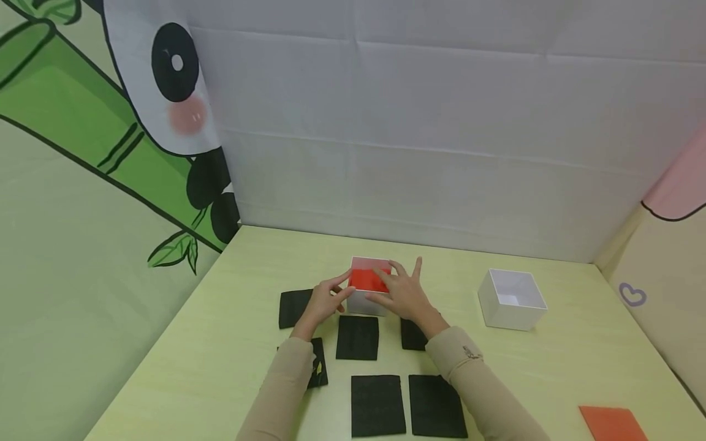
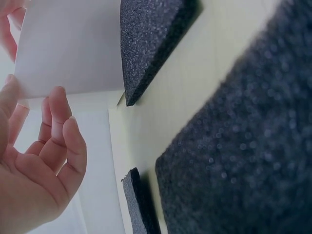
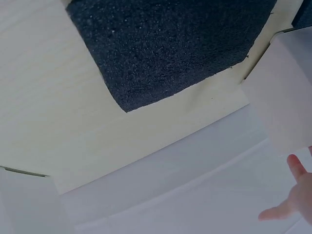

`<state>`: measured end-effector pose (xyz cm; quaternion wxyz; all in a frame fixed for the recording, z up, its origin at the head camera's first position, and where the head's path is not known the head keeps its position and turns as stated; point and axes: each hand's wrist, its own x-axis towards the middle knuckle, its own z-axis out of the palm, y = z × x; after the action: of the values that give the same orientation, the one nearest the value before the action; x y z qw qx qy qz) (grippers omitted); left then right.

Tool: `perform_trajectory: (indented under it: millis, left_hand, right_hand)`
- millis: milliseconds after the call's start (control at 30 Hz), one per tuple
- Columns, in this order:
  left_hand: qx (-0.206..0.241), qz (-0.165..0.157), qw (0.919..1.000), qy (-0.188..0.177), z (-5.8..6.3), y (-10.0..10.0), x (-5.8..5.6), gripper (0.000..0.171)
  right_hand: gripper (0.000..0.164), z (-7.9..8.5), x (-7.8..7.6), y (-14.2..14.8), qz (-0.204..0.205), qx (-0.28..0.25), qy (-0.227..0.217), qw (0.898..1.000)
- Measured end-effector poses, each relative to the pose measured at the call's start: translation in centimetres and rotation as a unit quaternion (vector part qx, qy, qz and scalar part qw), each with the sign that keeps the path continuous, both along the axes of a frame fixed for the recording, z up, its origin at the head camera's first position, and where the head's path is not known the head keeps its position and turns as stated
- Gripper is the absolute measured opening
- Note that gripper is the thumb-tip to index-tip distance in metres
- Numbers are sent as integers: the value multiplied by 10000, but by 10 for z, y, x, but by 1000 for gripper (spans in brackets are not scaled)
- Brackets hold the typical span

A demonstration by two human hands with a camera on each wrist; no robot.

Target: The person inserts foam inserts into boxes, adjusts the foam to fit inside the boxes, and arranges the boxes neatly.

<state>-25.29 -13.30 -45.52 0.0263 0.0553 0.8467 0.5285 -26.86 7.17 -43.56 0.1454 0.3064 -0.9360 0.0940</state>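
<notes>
A white box (image 1: 368,304) stands near the table's far side. Just inside its top lies a red square sheet (image 1: 361,280). At the box's left corner, my left hand (image 1: 325,300) holds the edge between thumb and fingers; in the left wrist view the thumb of this hand (image 2: 41,165) touches the rim. My right hand (image 1: 407,295) spreads over the right side, its fingers on the red sheet and its thumb by the front wall. Only part of the right hand (image 3: 300,197) shows in the right wrist view, beside the box (image 3: 282,92).
A second white box (image 1: 512,312), open at the top, stands to the right. Several black foam squares (image 1: 357,338) lie in front of and beside the hands, some under the forearms. An orange-red square (image 1: 613,424) lies at the front right. A white cloth wall (image 1: 413,147) rises behind the table.
</notes>
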Motion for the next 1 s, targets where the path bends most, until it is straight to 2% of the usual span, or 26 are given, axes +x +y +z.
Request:
perform_trajectory:
  millis: [167,367,467,700,1000]
  left_hand:
    - [-1,5,10000,47,1,2,0,52]
    - [-64,42,9999,75,2,4,-1,53]
    - [-67,33,9999,94,0,4,-2,53]
    - [-21,128,9999,13,-1,5,-2,51]
    - [-26,153,9999,34,-2,5,-4,50]
  right_hand:
    - [76,0,-3,-1,66,440,33,9990]
    - [67,3,-3,-3,48,804,54,9967]
    - [64,3,-3,-1,27,642,-10,9979]
    - [56,6,0,6,274,-305,-222,9989]
    - [51,6,4,20,868,-1051,159,9905]
